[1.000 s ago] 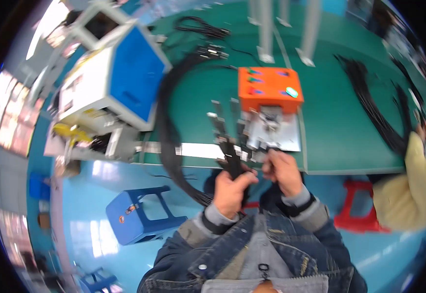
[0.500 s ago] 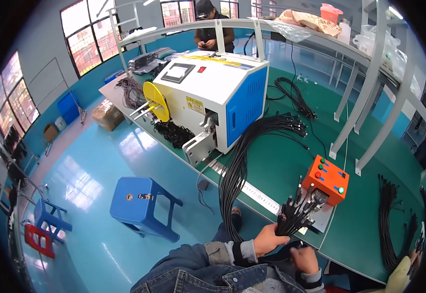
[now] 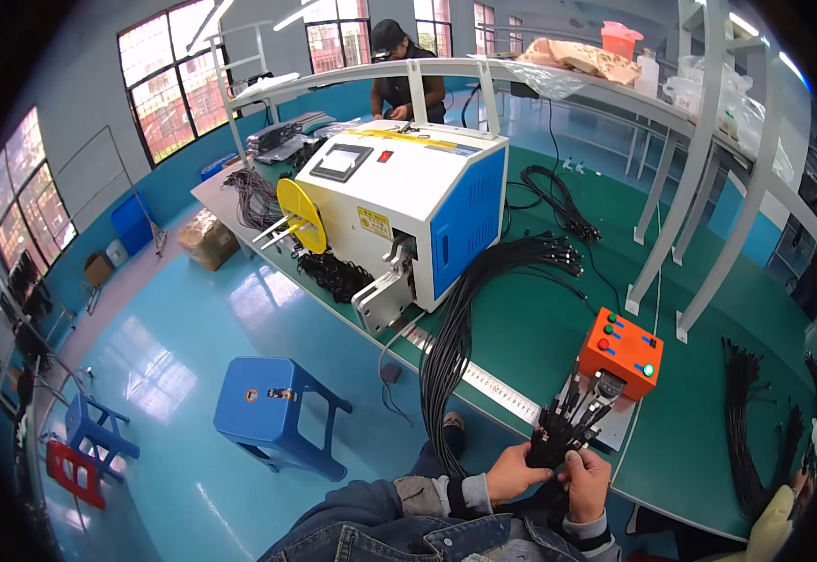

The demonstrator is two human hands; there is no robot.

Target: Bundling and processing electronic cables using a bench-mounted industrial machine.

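Note:
My left hand [image 3: 518, 475] is wrapped round a bunch of black cables [image 3: 558, 436] with small connectors at their upper ends, held over the near table edge. Close beside it, my right hand [image 3: 584, 480] is closed with thumb and finger pinched on the lower right part of the same bunch. The cable ends reach up against an orange box [image 3: 620, 348] with red and green buttons and a lit green light. Just how many strands the right fingers grip is hidden.
A long black cable bundle [image 3: 460, 328] hangs over the table edge beside a ruler strip [image 3: 502, 391]. Behind stands a white and blue machine [image 3: 399, 187] with a yellow reel [image 3: 301, 216]. A blue stool [image 3: 263, 398] is at left. More cables [image 3: 743, 431] and another person's sleeve [image 3: 772, 520] are at right.
My right hand has come up from below to the bunch of cables and now touches it beside my left hand. The left hand keeps its hold. The view has shifted slightly.

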